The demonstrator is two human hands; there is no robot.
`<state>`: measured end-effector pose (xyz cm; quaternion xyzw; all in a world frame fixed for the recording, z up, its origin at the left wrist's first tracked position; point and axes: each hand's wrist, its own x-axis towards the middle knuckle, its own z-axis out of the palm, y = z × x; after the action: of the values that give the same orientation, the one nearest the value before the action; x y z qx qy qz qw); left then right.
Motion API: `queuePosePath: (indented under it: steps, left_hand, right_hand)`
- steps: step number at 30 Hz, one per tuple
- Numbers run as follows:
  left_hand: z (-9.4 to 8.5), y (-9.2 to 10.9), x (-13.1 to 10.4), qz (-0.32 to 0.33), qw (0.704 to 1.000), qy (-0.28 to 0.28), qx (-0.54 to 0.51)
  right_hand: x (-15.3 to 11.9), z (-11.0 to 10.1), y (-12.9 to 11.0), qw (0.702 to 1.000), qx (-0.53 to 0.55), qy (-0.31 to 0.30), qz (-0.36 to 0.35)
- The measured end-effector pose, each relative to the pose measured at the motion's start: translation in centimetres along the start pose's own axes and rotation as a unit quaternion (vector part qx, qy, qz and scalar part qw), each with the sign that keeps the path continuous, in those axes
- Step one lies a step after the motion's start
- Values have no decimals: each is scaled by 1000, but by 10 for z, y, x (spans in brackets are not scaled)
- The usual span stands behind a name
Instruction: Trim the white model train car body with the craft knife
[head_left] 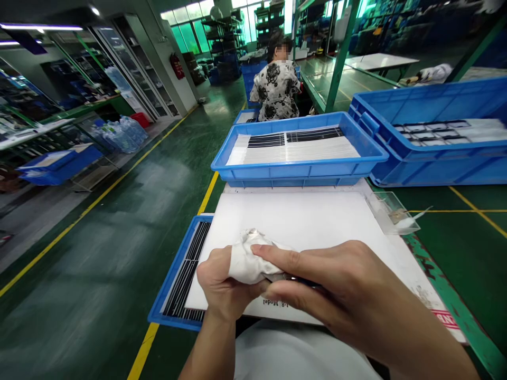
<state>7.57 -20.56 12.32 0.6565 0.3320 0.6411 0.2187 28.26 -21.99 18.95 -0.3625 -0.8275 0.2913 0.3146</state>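
My left hand point(222, 282) is closed around a crumpled white cloth point(251, 261), above the front of a white board point(293, 216). From the right, my right hand point(332, 279) meets it, with the forefinger pressed on the cloth and the thumb below. Between that thumb and forefinger shows a thin dark piece point(299, 279), mostly hidden by the fingers and cloth, so its kind cannot be made out. Beyond the board, a blue tray point(297, 171) holds rows of white sleeves with black strips.
Left of the board, a lower blue tray point(174, 287) holds rows of dark strips. A clear plastic box point(396, 224) sits at the board's right edge. Stacked blue crates point(443, 166) stand at right. A person point(277, 87) in a patterned shirt sits ahead.
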Motion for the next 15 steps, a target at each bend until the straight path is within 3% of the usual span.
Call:
queuePosePath:
  steps: [5, 11, 13, 15]
  left_hand:
    - [2, 2, 2, -23, 997, -14, -72]
    - [18, 8, 6, -167, 965, -3, -202]
    - [23, 13, 11, -197, 946, -16, -258]
    - [27, 20, 14, -238, 905, -39, -349]
  right_hand:
    - [-2, 3, 1, 1000, -3, 10, 12]
    - [0, 0, 2, 997, 32, 27, 66]
    - [-1, -3, 1, 991, 84, 52, 88]
    - [-2, -7, -1, 985, 123, 79, 88]
